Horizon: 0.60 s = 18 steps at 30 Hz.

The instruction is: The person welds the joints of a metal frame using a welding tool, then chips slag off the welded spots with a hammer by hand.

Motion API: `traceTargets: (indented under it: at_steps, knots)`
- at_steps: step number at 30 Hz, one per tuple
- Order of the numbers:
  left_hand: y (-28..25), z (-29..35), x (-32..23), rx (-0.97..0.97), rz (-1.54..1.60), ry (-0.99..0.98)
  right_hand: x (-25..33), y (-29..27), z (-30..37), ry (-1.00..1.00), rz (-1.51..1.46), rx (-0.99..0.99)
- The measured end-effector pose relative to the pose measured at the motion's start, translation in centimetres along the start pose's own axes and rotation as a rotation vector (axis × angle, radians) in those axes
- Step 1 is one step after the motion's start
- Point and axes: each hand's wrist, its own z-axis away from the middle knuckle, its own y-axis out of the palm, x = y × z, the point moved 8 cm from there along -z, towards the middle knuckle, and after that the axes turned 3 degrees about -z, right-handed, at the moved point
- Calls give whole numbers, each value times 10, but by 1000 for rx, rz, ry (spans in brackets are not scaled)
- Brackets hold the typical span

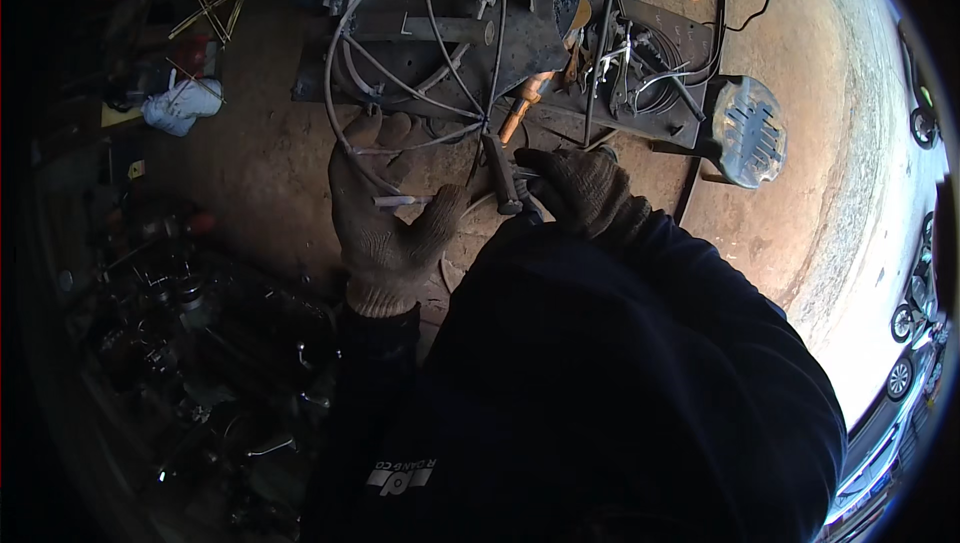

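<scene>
A round frame of bent metal rods point(425, 93), with spokes meeting at a joint, is tilted up in front of me. My left hand point(385, 218), in a knitted work glove, cups the frame's near lower side, its thumb apart from the fingers. A short pale-ended rod point(397, 201) crosses beside that thumb. My right hand point(585, 188), gloved too, is closed around what looks like a hammer point(502, 175). The dark block head lies just below the spoke joint; most of the handle is hidden by glove and sleeve.
Under the frame lies a dark metal plate point(315, 78). Beyond the hammer is an orange-handled tool point(520, 111). Cable and rods sit on another plate point(655, 73) at the right, near a low stool point(750, 133). Dark metal parts point(190, 343) crowd the left; a white cloth point(183, 103) lies farther back.
</scene>
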Motion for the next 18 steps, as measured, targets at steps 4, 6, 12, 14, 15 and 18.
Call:
traceTargets:
  at_steps: [4,6,12,14,15,18]
  knots:
    - [-24,-1,25,-17,69,-112,-8,22,1,82,-69,-62]
    - [-21,-5,-1,96,-364,199,-20,36,-1,146,-104,-54]
    - [-22,-8,19,257,-308,110,-19,47,-10,181,-154,-62]
    - [-26,-10,15,245,-272,52,-8,39,-12,180,-186,-92]
    - [-28,-12,16,232,-266,35,2,33,-13,142,-114,-97]
    - [-30,-13,9,225,-395,187,7,31,-19,84,-12,-96]
